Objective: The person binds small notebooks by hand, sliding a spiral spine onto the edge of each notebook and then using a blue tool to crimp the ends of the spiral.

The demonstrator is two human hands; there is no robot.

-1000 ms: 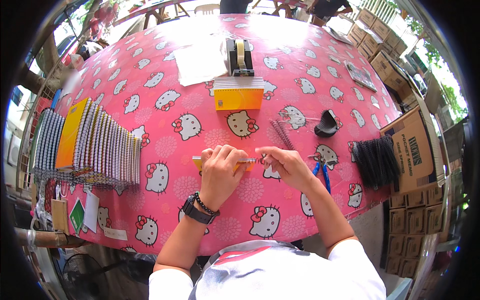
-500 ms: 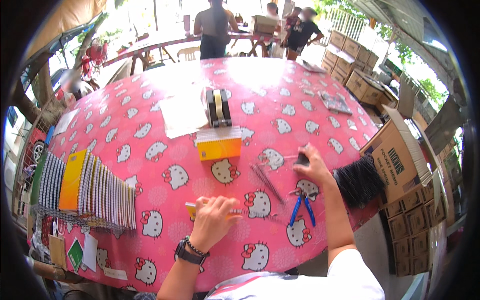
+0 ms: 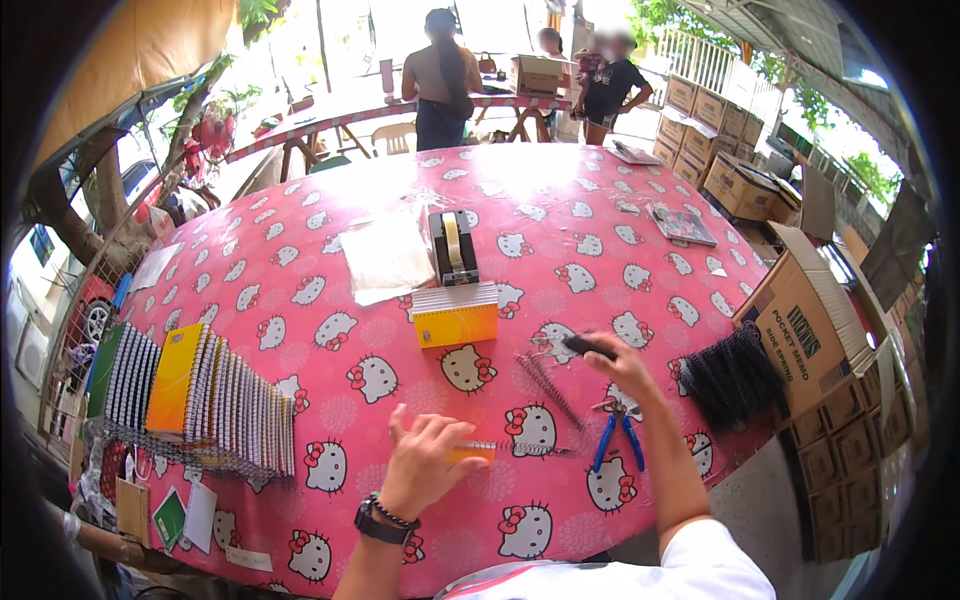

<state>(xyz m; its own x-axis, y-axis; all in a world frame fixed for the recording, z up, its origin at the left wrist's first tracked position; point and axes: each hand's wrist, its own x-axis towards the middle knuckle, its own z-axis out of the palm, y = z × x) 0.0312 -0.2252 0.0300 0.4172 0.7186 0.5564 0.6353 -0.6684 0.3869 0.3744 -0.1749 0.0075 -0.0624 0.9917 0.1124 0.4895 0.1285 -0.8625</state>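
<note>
Notepad, head view: on table, left hand over it, grip unclear to us; right hand grasps black object. We judge notepad light, stiffish, coil springy; hold by edges.

- I see bright daytime light, coming mostly from the open side at the back.
- A big white shine sits on the far end of the pink table, hiding the pictures on it.
- The white sheet is so bright I can hardly see any marks on it.
- The tan cover glows, but the floor looks dimmer.
- The left hand looks a bit fuzzy to me; the yellow notebooks look clearer.
- Heads at the back are smudged.
- Black fills my corners, and the stacked boxes bend near the round edge.
</note>
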